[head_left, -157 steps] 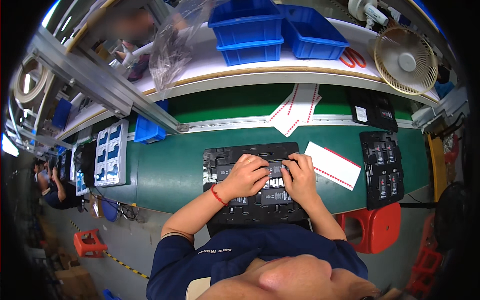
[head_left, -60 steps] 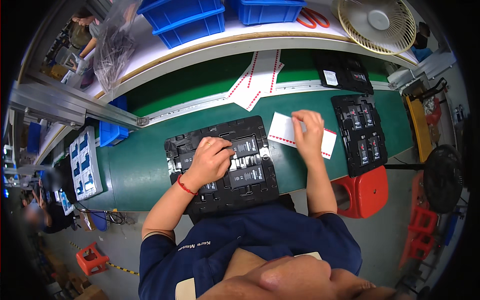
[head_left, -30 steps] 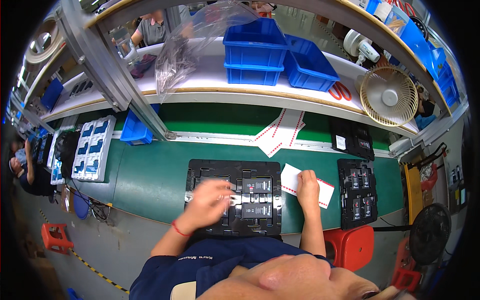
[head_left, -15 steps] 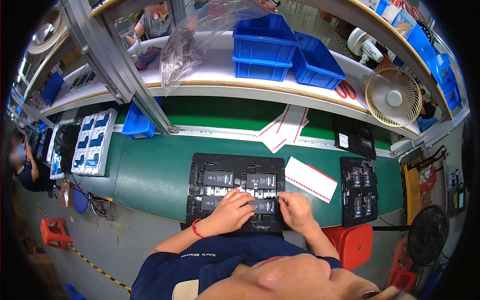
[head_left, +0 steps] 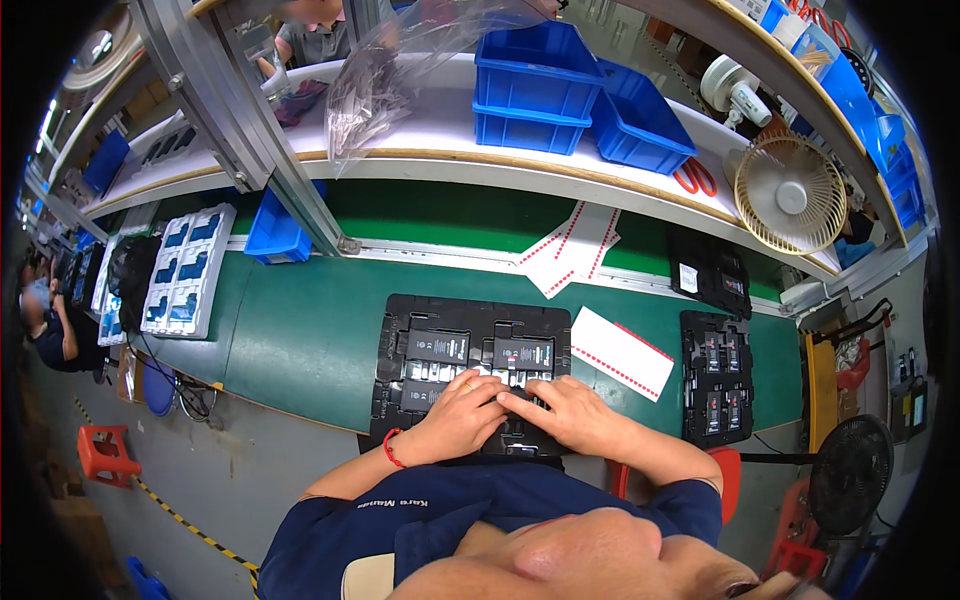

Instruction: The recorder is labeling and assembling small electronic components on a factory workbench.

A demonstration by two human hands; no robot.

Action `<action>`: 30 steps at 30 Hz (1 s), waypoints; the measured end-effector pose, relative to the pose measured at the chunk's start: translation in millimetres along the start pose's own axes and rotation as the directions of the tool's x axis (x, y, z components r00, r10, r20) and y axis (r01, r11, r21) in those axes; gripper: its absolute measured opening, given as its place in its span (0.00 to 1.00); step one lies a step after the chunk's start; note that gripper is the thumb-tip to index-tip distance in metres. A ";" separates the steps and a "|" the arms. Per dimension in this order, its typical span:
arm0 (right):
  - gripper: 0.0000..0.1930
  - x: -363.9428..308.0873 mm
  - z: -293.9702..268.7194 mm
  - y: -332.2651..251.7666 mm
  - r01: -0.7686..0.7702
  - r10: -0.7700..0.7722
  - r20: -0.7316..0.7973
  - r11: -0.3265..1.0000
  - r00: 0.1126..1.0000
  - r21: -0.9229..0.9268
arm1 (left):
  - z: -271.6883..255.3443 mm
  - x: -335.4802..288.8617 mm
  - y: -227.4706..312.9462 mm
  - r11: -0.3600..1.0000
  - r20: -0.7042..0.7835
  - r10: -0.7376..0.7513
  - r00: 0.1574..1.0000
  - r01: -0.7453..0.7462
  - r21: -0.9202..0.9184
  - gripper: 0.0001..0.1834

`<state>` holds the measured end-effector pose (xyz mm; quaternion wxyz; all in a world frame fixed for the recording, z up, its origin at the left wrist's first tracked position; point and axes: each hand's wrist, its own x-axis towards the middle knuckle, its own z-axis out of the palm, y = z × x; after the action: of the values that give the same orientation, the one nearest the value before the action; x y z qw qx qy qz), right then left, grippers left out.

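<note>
A black plastic tray lies in front of me on the green bench, with flat black battery packs in its pockets. At its upper left sits one battery, at its upper right another battery. My left hand rests low over the middle of the tray, fingers bent and drawn together; anything in them is hidden. My right hand lies over the lower right pocket, its thumb stretched toward the left fingertips and its fingers apart from the thumb. Both hands cover most of the lower right battery.
White sheets with red dotted edges lie right of the tray. Another black tray of batteries stands farther right. White trays with blue parts are at left. Blue bins and a fan occupy the shelf. A red stool stands below the bench.
My right hand has moved left from the tray's right edge over the lower right battery, its thumb now close to my left fingers. The left hand has barely moved.
</note>
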<state>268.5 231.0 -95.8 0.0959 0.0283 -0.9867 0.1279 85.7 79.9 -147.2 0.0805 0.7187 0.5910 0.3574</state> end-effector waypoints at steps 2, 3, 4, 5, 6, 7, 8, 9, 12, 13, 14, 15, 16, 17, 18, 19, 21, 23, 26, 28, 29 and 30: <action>0.36 2.7 -7.0 0.3 -0.006 0.006 0.055 1.000 0.998 0.002 | -1.9 0.5 0.6 1.000 0.023 0.008 1.000 -0.008 -0.002 0.12; 0.35 3.2 -10.9 1.5 -0.044 0.038 0.124 0.998 0.992 0.044 | -2.8 0.7 0.2 1.000 0.044 0.016 0.999 -0.016 -0.005 0.10; 0.35 3.4 -12.9 2.7 -0.084 0.067 0.194 0.993 0.979 0.082 | -3.2 0.8 0.0 1.000 0.043 0.012 0.999 -0.012 -0.002 0.10; 0.35 3.4 -12.3 2.8 -0.066 0.046 0.229 0.994 0.972 0.082 | -3.3 0.9 -0.1 1.000 0.035 0.013 0.999 -0.013 -0.008 0.11; 0.35 2.2 -9.6 2.2 -0.065 0.044 0.231 0.994 0.972 0.083 | -2.9 1.4 0.5 1.000 0.027 0.016 1.000 -0.015 -0.017 0.13; 0.37 1.0 -4.9 1.6 -0.058 0.047 0.194 0.997 0.980 0.050 | -2.9 1.5 0.5 1.000 0.027 0.013 1.000 -0.013 -0.018 0.13; 0.38 0.6 -1.5 1.5 -0.053 0.049 0.157 0.998 0.986 0.017 | -3.2 1.6 0.2 1.000 0.029 0.013 1.000 -0.013 -0.009 0.12; 0.38 0.3 -0.4 1.5 -0.054 0.050 0.161 0.998 0.986 0.018 | -2.9 1.7 0.7 1.000 0.030 0.014 0.999 -0.013 -0.003 0.12; 0.38 -0.3 -0.8 1.7 -0.077 0.069 0.125 0.995 0.990 0.059 | -4.0 2.3 1.8 1.000 0.016 0.014 1.000 -0.014 -0.003 0.12; 0.38 0.9 -2.9 2.4 -0.101 0.088 0.121 0.990 0.989 0.103 | -5.5 2.4 2.1 0.999 0.031 0.028 0.999 -0.028 0.018 0.12; 0.37 2.0 -5.6 3.1 -0.125 0.108 0.118 0.981 0.987 0.147 | -6.9 3.3 3.7 0.999 0.033 0.027 0.999 -0.028 0.016 0.12; 0.37 4.1 -10.1 3.5 -0.124 0.107 0.120 0.981 0.987 0.149 | -8.7 3.8 5.5 1.000 0.016 0.018 1.000 -0.018 -0.010 0.11; 0.38 6.1 -15.8 4.1 -0.174 0.147 0.132 0.959 0.980 0.226 | -9.4 4.2 6.3 0.999 0.000 0.008 1.000 -0.008 -0.035 0.11; 0.39 7.6 -19.2 5.8 -0.223 0.186 0.147 0.928 0.972 0.300 | -8.3 4.0 4.8 0.999 0.000 0.006 1.000 -0.006 -0.036 0.11; 0.39 7.5 -19.2 8.2 -0.225 0.187 0.150 0.926 0.971 0.302 | -6.1 3.5 2.9 0.999 -0.056 0.028 0.998 -0.029 -0.031 0.10; 0.39 7.0 -18.0 11.2 -0.245 0.215 0.119 0.885 0.969 0.397 | -4.8 3.5 1.8 0.998 -0.111 0.049 0.993 -0.052 -0.024 0.10; 0.39 6.7 -19.9 15.6 -0.271 0.252 0.109 0.815 0.962 0.512 | -3.8 7.1 1.9 0.999 -0.152 0.046 0.987 -0.047 -0.008 0.10; 0.40 6.8 -24.8 16.9 -0.312 0.315 0.096 0.761 0.944 0.569 | -2.4 8.3 3.2 0.999 -0.192 0.041 0.980 -0.041 0.004 0.10; 0.40 11.4 -34.4 19.5 -0.323 0.409 0.012 0.702 0.912 0.635 | 0.7 10.4 4.3 1.000 -0.247 -0.003 0.969 0.006 0.010 0.10; 0.36 15.6 -33.9 26.1 -0.281 0.436 -0.062 0.675 0.898 0.683 | 1.6 11.7 4.0 1.000 -0.257 -0.004 0.966 0.004 0.002 0.10; 0.36 17.6 -35.2 27.8 -0.279 0.434 -0.063 0.676 0.899 0.682 | 2.7 11.3 4.7 1.000 -0.268 -0.028 0.963 0.026 -0.011 0.09; 0.34 19.6 -36.6 28.7 -0.277 0.443 -0.082 0.683 0.893 0.676 | 3.1 11.1 5.0 0.999 -0.278 -0.049 0.959 0.044 -0.025 0.08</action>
<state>253.7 267.6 -64.3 0.1709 -0.1517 -0.8473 0.4794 92.1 89.5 -142.1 0.0116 0.6465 0.6099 0.4581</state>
